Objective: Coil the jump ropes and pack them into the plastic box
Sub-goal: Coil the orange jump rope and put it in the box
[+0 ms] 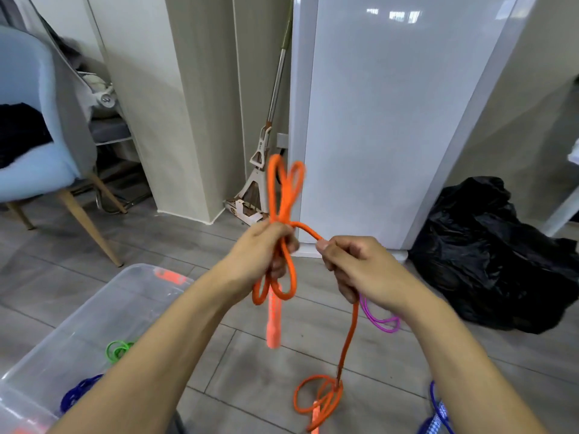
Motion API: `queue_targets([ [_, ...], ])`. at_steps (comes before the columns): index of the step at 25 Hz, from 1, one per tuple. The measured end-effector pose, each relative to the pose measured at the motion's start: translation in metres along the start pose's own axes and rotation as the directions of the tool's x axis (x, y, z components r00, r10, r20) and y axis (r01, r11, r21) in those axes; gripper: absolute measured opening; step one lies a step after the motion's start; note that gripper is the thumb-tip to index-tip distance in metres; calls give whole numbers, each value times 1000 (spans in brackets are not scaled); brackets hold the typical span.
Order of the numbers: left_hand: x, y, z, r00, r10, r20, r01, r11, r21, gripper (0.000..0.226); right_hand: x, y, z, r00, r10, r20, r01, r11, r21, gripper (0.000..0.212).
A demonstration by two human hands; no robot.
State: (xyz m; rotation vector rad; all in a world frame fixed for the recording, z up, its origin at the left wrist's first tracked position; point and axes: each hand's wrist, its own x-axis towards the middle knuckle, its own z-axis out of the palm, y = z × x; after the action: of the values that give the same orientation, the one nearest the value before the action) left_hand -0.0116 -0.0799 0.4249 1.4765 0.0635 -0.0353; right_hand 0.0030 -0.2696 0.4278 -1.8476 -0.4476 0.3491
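Both forearms reach forward from the bottom of the view, hands raised above the floor [391, 355]. The left hand [266, 245] has its grip clenched around the middle of a folded bundle of the orange jump rope [283, 195]: loops stand up toward 12 o'clock above the fist, and shorter loops hang out below it toward 6 o'clock. A pale orange handle [273, 317] dangles straight down under that hand, blurred. From the top of the left fist a strand arcs toward 3 o'clock into the right hand [354, 264], whose thumb and curled fingers pinch it; the knuckles face up. Below the right hand the strand drops toward 6 o'clock to a loose coil on the floor, where a second handle lies.

The clear plastic box [103, 308] sits at 8 o'clock, low left, holding a green jump rope [117, 350] and a blue jump rope [78, 391]. A purple jump rope [380, 321] lies on the floor just under the right wrist. A black plastic bag [488, 255] rests at 3 o'clock, a mop [260, 170] leans at 12 o'clock, and a light blue chair [34, 158] stands at 10 o'clock.
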Motion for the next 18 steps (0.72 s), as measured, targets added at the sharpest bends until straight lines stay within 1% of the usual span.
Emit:
queue_targets([
  [2,9,6,-26,990,-47,-136,13,970,-244,23,-7,5,-20,994,69,83,-66,997,-33,39],
  [3,12,10,-43,982,-80,-174,5,920,-392,23,-11,7,-30,989,101,108,-98,995,-36,38],
  [4,14,12,-59,977,-99,-190,-12,859,-511,24,-15,9,-39,985,124,119,-120,992,-33,36],
  [5,14,14,-72,977,-105,-184,-24,808,-588,23,-17,9,-45,985,132,111,-130,991,-28,35],
  [6,14,14,-79,982,-103,-156,-19,777,-630,22,-18,9,-49,989,125,81,-124,992,-10,34],
  [7,13,15,-80,989,-96,-117,0,774,-633,20,-16,8,-50,995,99,28,-100,994,31,34],
  [8,13,13,-76,991,-103,-90,29,801,-597,19,-13,7,-49,997,65,-48,-60,994,93,34],
  [10,12,7,-56,988,-122,-94,67,891,-449,16,-5,3,-41,976,-2,-218,45,980,194,36],
  [12,9,0,-27,988,-126,-87,95,951,-294,14,2,-3,-27,944,-52,-327,116,977,181,37],
  [13,6,-3,-12,988,-137,-64,118,963,-243,14,3,-6,-18,935,-77,-347,131,982,134,36],
  [14,3,-6,1,988,-150,-40,139,968,-209,11,3,-7,-8,932,-112,-345,141,988,59,34],
  [16,-4,-8,21,985,-175,-10,170,967,-190,7,2,-8,11,943,-195,-270,156,975,-157,31],
  [18,-7,-10,29,986,-168,-5,165,972,-166,23,-1,-7,28,964,-225,-143,160,918,-363,26],
])
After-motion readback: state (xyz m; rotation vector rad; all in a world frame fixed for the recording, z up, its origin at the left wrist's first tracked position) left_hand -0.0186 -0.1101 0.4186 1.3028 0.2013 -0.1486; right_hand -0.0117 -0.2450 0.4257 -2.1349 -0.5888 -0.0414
